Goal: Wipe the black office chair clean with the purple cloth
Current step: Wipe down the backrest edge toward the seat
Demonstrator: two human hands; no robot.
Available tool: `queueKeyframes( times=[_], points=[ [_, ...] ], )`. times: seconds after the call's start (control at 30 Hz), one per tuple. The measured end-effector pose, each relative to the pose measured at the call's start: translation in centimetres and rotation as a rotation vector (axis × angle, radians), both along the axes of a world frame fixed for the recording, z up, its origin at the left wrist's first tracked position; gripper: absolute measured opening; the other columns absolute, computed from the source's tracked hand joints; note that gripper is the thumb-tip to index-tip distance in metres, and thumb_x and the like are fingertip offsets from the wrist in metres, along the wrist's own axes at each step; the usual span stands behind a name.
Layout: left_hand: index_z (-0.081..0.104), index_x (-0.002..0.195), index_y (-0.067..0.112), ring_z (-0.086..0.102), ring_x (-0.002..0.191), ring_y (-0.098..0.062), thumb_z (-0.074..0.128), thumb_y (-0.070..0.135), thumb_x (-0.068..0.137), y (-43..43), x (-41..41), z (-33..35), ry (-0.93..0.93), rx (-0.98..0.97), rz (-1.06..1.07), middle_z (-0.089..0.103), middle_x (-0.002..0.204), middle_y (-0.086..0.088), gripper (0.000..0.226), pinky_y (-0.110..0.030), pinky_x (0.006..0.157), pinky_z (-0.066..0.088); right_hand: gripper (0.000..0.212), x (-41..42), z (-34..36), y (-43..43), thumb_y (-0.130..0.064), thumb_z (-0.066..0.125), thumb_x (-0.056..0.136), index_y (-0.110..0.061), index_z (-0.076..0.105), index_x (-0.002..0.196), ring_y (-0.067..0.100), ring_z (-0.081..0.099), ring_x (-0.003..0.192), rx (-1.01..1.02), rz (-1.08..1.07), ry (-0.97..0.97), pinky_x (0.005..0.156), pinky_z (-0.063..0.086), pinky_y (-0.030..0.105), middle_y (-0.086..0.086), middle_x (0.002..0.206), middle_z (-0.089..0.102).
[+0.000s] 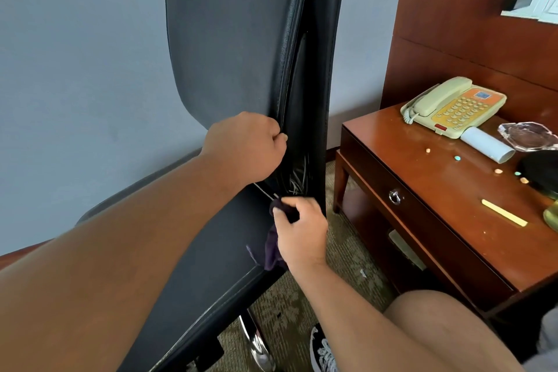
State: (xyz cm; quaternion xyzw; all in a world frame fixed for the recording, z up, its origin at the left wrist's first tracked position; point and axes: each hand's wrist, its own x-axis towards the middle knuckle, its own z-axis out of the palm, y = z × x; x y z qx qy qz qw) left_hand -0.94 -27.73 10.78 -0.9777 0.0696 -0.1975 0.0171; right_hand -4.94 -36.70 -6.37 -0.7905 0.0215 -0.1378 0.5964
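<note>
1. Black office chair [235,54]: high padded back and flat seat, upright on patterned carpet [347,251], chrome base showing under the seat's front edge.
2. Wooden side table [437,190]: stands to the chair's right, one drawer with a metal ring pull [394,197] in its front.
3. Left hand [247,145]: fingers curled tight round the right edge of the back pad, low down near the seat, gripping it.
4. Right hand [302,235]: at the seat's rear right corner, thumb and fingertips pinching the purple cloth.
5. Purple cloth [271,251]: bunched; its upper end is pressed to the corner where the seat meets the back, the rest hangs below the hand over the seat's right edge.
6. Cream telephone [453,106]: orange keypad panel, on the table at its back edge, handset resting on its cradle.
7. Glass ashtray [527,136]: back right of the tabletop, just beside the telephone.
8. White tube [486,143]: lying on its side, touching the telephone's front edge.
9. Pale wooden stick [503,212]: flat near the table's front edge.
10. Small pellets [427,150]: orange and green, scattered mid-tabletop.
</note>
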Motion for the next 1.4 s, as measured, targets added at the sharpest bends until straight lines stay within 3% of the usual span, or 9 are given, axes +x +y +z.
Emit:
queueKeyframes(
  times=[0.1,0.23,0.43,0.53,0.67,0.77,0.97,1.2,1.4],
  points=[
    [0.036,0.057,0.018,0.040,0.050,-0.012,0.043,0.039,0.095,0.0,0.0,-0.1,0.002,-0.010,-0.004,0.045,0.057,0.004,0.044,-0.024,0.048,0.026,0.017,-0.5,-0.8,0.3,-0.018,0.072,0.087,-0.021,0.071,0.104,0.006,0.061,0.101,0.097,-0.059,0.128,0.084,0.054,0.021,-0.016,0.104,0.057],
    [0.035,0.056,0.019,0.040,0.048,-0.012,0.043,0.039,0.094,0.0,0.0,-0.2,-0.003,-0.023,-0.001,0.045,0.056,0.005,0.044,-0.024,0.047,0.025,0.017,-0.8,2.5,1.1,-0.020,0.073,0.081,-0.031,0.067,0.091,0.000,0.061,0.095,0.164,-0.090,-0.120,0.082,0.054,0.021,-0.018,0.098,0.061],
    [0.037,0.056,0.018,0.042,0.048,-0.013,0.044,0.039,0.093,-0.1,0.0,-0.2,-0.009,-0.025,-0.001,0.046,0.056,0.004,0.043,-0.024,0.047,0.026,0.016,0.7,4.8,-1.1,-0.016,0.072,0.083,-0.015,0.070,0.098,0.014,0.061,0.099,0.082,-0.129,-0.391,0.086,0.052,0.032,-0.008,0.101,0.062],
    [0.037,0.056,0.018,0.041,0.049,-0.013,0.043,0.039,0.094,-0.1,0.0,-0.2,-0.008,-0.026,0.004,0.045,0.056,0.004,0.043,-0.024,0.047,0.025,0.012,0.8,2.4,-1.2,-0.013,0.073,0.085,-0.012,0.071,0.096,0.015,0.060,0.099,-0.064,-0.060,-0.239,0.086,0.053,0.032,-0.007,0.100,0.061],
    [0.038,0.057,0.017,0.042,0.049,-0.013,0.043,0.039,0.094,-0.2,-0.1,-0.3,-0.009,-0.018,0.006,0.046,0.056,0.003,0.043,-0.024,0.047,0.024,0.012,0.3,0.6,-1.1,-0.019,0.072,0.086,-0.019,0.071,0.098,0.005,0.059,0.097,0.030,-0.113,0.022,0.079,0.049,0.014,-0.021,0.096,0.055],
    [0.038,0.057,0.018,0.042,0.050,-0.013,0.042,0.040,0.094,-0.1,-0.1,-0.3,-0.011,-0.016,0.016,0.046,0.058,0.004,0.043,-0.024,0.047,0.025,0.014,0.6,2.0,-0.9,-0.018,0.073,0.084,-0.021,0.072,0.098,0.000,0.058,0.094,0.088,-0.137,-0.050,0.084,0.052,0.021,-0.020,0.097,0.059],
    [0.036,0.055,0.018,0.040,0.047,-0.013,0.044,0.038,0.093,-0.2,-0.1,-0.5,-0.041,-0.027,0.006,0.044,0.055,0.004,0.044,-0.023,0.046,0.023,0.015,1.1,5.2,-0.8,-0.017,0.074,0.085,-0.016,0.071,0.100,0.004,0.061,0.099,0.149,-0.136,-0.342,0.087,0.048,0.015,-0.011,0.100,0.064],
    [0.035,0.056,0.019,0.039,0.049,-0.012,0.043,0.038,0.094,-0.2,0.0,-0.6,-0.029,-0.034,0.012,0.044,0.056,0.005,0.044,-0.024,0.046,0.023,0.012,0.4,1.9,-0.7,-0.017,0.073,0.086,-0.026,0.068,0.092,-0.005,0.060,0.090,0.190,-0.146,0.021,0.075,0.051,0.019,-0.018,0.095,0.060],
    [0.035,0.056,0.019,0.040,0.047,-0.013,0.044,0.039,0.093,-0.3,-0.2,-0.5,-0.032,-0.042,0.030,0.044,0.055,0.004,0.043,-0.024,0.046,0.023,0.015,0.5,4.1,-0.7,-0.018,0.071,0.087,-0.031,0.067,0.093,0.006,0.063,0.092,0.233,-0.158,-0.080,0.084,0.056,0.032,-0.018,0.097,0.060]
  ],
)
